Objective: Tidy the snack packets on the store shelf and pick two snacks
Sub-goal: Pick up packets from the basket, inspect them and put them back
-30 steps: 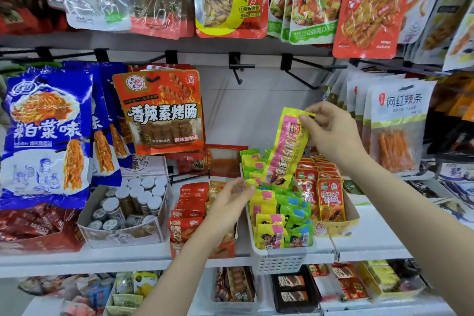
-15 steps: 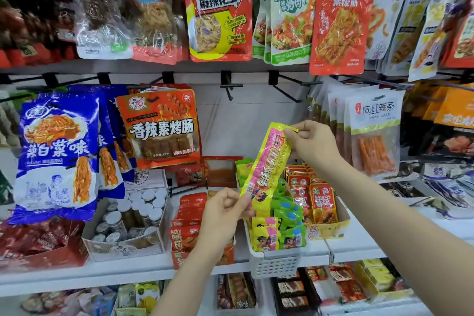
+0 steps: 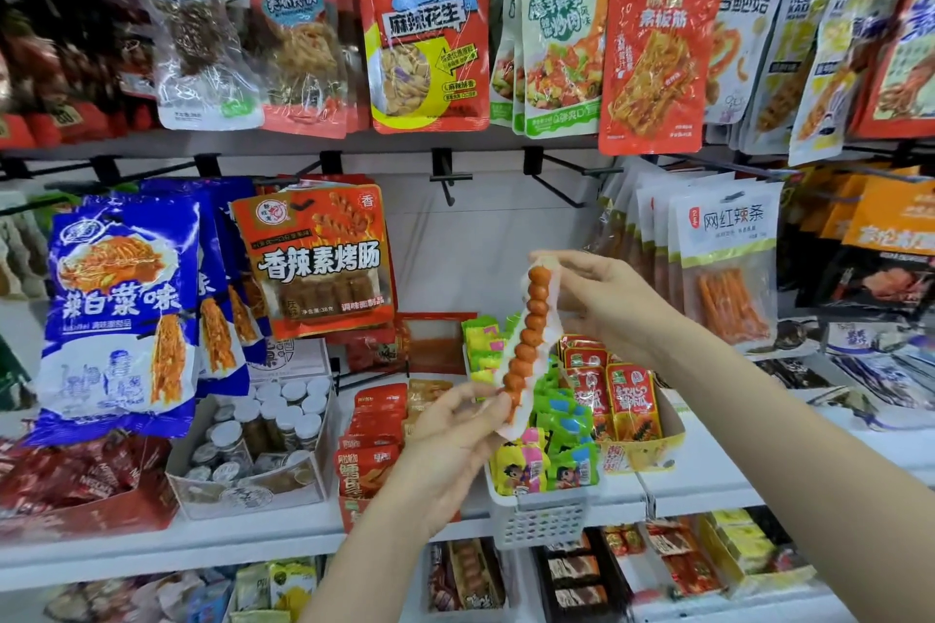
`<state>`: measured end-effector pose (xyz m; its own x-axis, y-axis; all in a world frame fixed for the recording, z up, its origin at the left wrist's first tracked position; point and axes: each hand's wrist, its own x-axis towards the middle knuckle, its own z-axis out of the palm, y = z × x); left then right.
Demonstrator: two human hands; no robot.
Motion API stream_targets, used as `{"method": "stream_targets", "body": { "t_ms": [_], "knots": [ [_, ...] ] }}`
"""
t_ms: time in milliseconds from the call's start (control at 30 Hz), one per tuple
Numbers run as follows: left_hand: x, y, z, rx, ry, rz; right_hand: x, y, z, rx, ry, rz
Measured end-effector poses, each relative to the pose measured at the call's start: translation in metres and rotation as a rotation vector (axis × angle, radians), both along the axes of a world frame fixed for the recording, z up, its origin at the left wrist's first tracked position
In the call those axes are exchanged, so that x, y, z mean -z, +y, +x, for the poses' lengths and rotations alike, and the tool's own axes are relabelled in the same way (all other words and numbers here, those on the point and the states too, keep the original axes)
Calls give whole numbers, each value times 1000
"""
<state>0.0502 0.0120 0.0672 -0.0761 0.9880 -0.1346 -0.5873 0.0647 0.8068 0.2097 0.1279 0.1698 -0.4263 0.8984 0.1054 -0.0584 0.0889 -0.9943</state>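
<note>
Your left hand (image 3: pixel 445 440) pinches the bottom end of the long snack packet (image 3: pixel 528 344), and your right hand (image 3: pixel 607 299) pinches its top, holding it tilted in the air above the white basket (image 3: pixel 546 516) of small packets on the shelf (image 3: pixel 253 546). It looks light, thin and floppy, with slick film likely to slip. Grip the flat sealed ends, not the skewered balls. Behind, hanging packets (image 3: pixel 430 41) fill the pegs.
</note>
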Motion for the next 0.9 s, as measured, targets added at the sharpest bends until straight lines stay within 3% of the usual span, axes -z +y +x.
{"method": "stream_targets", "body": {
  "t_ms": [67,133,233,333,433,600,700,767,900],
  "knots": [
    [2,-1,3,-164,221,1,-2,1,6,-65,-12,-68],
    [4,-2,7,-294,328,36,-3,3,9,-101,28,-126],
    [5,-4,9,-389,357,100,-1,2,6,-78,-19,-72],
    [6,-7,6,-338,366,152,0,0,3,40,-54,49],
    [5,-10,2,-229,301,212,-5,0,3,161,9,79],
    [5,-12,1,-201,276,243,-5,-1,0,163,22,109],
    [-2,-14,3,10,-93,120,-6,-1,1,31,60,84],
    [-8,-16,4,160,-239,-10,-8,-3,1,-95,133,33],
    [-6,-12,5,121,-86,47,-11,-3,3,-166,199,12]
  ]
}}
